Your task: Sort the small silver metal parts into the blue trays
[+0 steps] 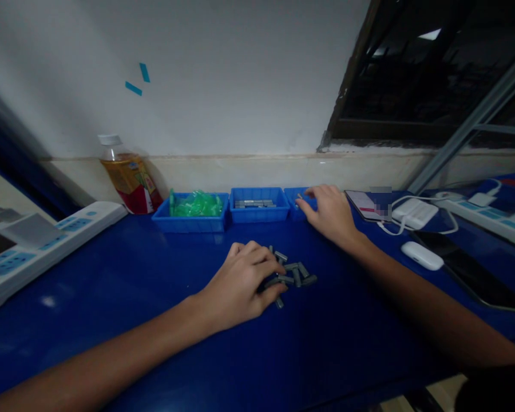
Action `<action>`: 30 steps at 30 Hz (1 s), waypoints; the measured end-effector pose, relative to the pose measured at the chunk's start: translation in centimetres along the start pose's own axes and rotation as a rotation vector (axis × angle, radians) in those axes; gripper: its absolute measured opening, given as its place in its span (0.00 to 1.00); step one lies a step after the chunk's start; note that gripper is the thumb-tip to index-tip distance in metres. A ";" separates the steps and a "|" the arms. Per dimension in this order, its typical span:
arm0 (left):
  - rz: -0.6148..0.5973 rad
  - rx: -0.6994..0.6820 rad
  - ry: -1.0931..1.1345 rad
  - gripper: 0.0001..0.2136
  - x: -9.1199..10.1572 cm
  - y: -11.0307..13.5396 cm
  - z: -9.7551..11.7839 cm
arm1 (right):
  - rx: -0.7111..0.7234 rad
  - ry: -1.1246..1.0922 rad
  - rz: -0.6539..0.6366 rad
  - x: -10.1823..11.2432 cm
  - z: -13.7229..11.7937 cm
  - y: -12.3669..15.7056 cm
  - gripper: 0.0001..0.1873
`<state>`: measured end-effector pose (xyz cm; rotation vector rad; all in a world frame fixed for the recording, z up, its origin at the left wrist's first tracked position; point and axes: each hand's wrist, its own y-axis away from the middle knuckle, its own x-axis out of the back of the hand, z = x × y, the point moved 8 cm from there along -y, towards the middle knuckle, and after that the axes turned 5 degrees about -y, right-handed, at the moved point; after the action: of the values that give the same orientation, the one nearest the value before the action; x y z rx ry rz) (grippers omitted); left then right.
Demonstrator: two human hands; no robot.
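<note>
A loose pile of short grey metal cylinders [297,277] lies on the blue tabletop [167,274]. My left hand [244,280] rests at the pile's left side, its fingers curled round one cylinder between thumb and forefinger. Its palm hides part of the pile. Farther back, my right hand [328,212] reaches over the right blue bin [295,209]. Thumb and forefinger are drawn close together there; whatever is between them is too small to make out. In the middle blue bin [260,215], more grey metal cylinders [255,203] lie in a row.
Green plastic wrapping [196,204] fills the left blue bin [189,224]. Beside it stands a drink bottle [129,177]. Power strips [75,229] flank both sides. A phone [476,272], a white earbud case [421,256] and a charger with cable [414,213] lie at right.
</note>
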<state>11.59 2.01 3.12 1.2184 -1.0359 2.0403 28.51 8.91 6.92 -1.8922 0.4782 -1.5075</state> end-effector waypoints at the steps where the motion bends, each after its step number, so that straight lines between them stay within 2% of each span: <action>1: -0.018 -0.015 -0.026 0.07 -0.2 0.0 0.4 | -0.030 0.031 0.000 -0.2 0.7 -0.1 0.17; 4: -0.057 -0.028 -0.054 0.05 -0.8 0.0 1.0 | -0.009 -0.018 -0.041 -0.2 0.0 1.0 0.18; 7: -0.069 0.004 -0.050 0.06 -1.0 0.1 0.6 | 0.114 -0.236 -0.129 0.2 -3.5 3.0 0.12; 11: -0.053 0.072 -0.035 0.05 -1.0 0.4 -0.4 | 0.315 -0.450 -0.323 1.0 -8.3 5.0 0.08; 14: 0.002 0.171 -0.029 0.08 -0.6 0.6 -1.7 | 0.445 -0.504 -0.502 1.3 -10.3 6.1 0.08; 19: 0.097 0.292 0.022 0.06 -0.2 0.7 -3.4 | 0.548 -0.478 -0.638 1.0 -10.9 7.2 0.08; 23: 0.075 0.256 0.035 0.07 -0.7 0.7 -3.4 | 0.576 -0.469 -0.679 0.4 -11.2 8.0 0.06; 27: 0.067 0.225 0.059 0.11 -0.9 0.6 -3.3 | 0.548 -0.476 -0.644 1.1 -10.9 7.3 0.04; 30: 0.016 0.171 0.048 0.19 -1.2 0.4 -2.7 | 0.424 -0.472 -0.470 1.7 -8.3 4.1 0.04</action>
<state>10.55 3.91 1.13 1.2419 -0.8662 2.1970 21.49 2.59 6.27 -1.9912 -0.4941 -1.2333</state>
